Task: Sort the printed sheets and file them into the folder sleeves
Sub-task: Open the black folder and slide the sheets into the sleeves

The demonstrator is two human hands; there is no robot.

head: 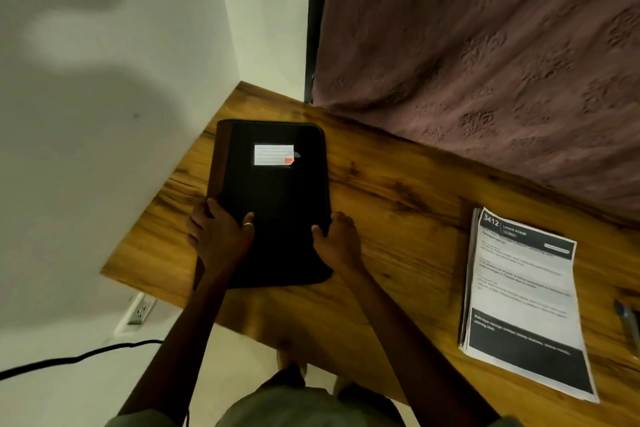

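Black folder [277, 191] lies closed on the surface [398, 184], left hand [218, 236] and right hand [337, 241] clasping its near side edges; sheets [523, 298] wait well right of it. Opened leftward, it may overhang the surface and slide off.

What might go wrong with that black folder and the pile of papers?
The folder, held at its near end by the left hand and right hand, lies close to the left edge of the table; opening it that way might let the cover hang off and tip. The stack of sheets looks loosely fanned, so pages may slip out of order.
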